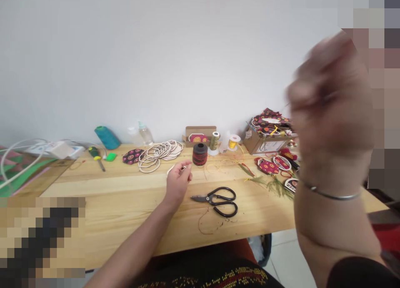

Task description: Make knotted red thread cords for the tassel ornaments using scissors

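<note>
Over the middle of the table, my left hand (178,180) is closed, its fingers curled on a small pale piece (170,170) that they mostly hide. My right hand (331,96) is raised high at the right, close to the camera and blurred by motion. Its fingers are bent into a pinch or fist, and I cannot make out what is in them. Black-handled scissors (225,201) lie on the table to the right of my left hand, blades pointing left. Just behind that hand stands a spool of dark red thread (200,155).
Pale wooden frames (161,154) and a patterned fabric piece (133,156) lie at the back left. A teal thread cone (107,137), a screwdriver (97,158), a yellow spool (233,142) and a filled cardboard box (265,143) line the back. Patterned ornaments (267,166) and green tassels (277,185) lie right.
</note>
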`<action>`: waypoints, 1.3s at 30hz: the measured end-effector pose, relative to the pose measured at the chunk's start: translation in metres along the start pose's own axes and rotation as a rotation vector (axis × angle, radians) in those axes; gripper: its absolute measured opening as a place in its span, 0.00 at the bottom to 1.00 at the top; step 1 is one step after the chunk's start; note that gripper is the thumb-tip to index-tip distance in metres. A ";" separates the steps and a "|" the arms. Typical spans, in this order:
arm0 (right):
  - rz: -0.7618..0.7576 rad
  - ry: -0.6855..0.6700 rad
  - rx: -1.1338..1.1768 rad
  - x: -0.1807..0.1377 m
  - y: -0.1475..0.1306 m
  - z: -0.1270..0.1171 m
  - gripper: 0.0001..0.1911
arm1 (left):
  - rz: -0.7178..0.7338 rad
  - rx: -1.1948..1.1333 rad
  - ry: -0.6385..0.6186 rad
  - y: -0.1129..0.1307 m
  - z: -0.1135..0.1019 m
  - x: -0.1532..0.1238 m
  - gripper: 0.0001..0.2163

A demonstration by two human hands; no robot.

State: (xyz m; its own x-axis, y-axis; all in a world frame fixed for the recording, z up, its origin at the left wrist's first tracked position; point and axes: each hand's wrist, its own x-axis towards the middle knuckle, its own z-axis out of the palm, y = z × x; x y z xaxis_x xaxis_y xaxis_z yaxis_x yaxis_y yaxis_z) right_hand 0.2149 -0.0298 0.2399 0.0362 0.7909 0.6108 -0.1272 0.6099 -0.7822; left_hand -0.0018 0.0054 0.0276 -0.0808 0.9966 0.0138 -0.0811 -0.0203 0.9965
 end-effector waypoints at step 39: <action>0.284 -0.608 -1.507 -0.191 0.137 -0.095 0.21 | 0.242 -0.418 -0.050 0.104 -0.042 -0.023 0.10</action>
State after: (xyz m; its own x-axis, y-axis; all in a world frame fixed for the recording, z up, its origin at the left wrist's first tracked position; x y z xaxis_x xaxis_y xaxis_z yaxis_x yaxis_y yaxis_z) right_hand 0.2845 -0.0931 0.0044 -0.2343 0.9662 0.1078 0.9689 0.2412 -0.0560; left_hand -0.0500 -0.0233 0.1271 -0.0995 0.9618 0.2549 -0.4591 -0.2717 0.8458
